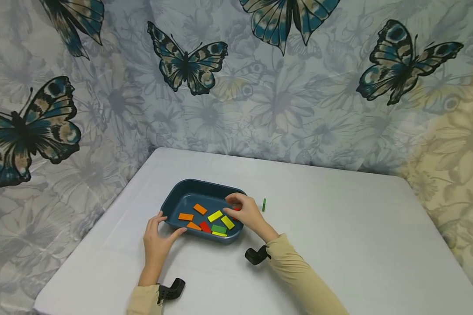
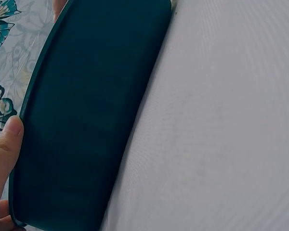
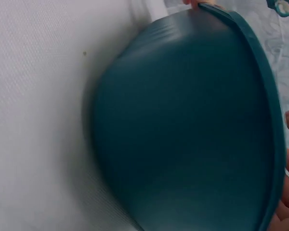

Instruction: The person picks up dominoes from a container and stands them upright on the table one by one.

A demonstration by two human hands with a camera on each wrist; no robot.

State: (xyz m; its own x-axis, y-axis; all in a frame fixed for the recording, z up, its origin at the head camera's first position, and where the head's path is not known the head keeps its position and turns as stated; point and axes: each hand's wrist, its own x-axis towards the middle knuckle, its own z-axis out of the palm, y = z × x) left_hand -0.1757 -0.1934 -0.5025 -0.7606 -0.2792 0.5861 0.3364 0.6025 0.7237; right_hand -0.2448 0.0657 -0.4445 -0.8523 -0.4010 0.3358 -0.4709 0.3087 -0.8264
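Observation:
A dark teal rectangular dish (image 1: 199, 184) stands on the white table with several small flat blocks inside, among them an orange block (image 1: 185, 217), a yellow block (image 1: 215, 216), a red block (image 1: 205, 227) and a green block (image 1: 219, 229). My left hand (image 1: 156, 245) grips the dish's near left corner, thumb on the front rim and fingers at the left side. Over the dish's right end hovers my right hand (image 1: 247, 213), its thumb and fingertips apart; red shows beside the thumb. In the right wrist view the dish's outer wall (image 3: 183, 125) hides most of that hand.
A thin green block (image 1: 264, 204) stands on the table (image 1: 331, 236) just right of the dish. Behind the table hangs a butterfly-patterned cloth (image 1: 276, 96). A black wrist camera (image 1: 256, 255) sits by the right sleeve, another camera (image 1: 172, 289) by the left.

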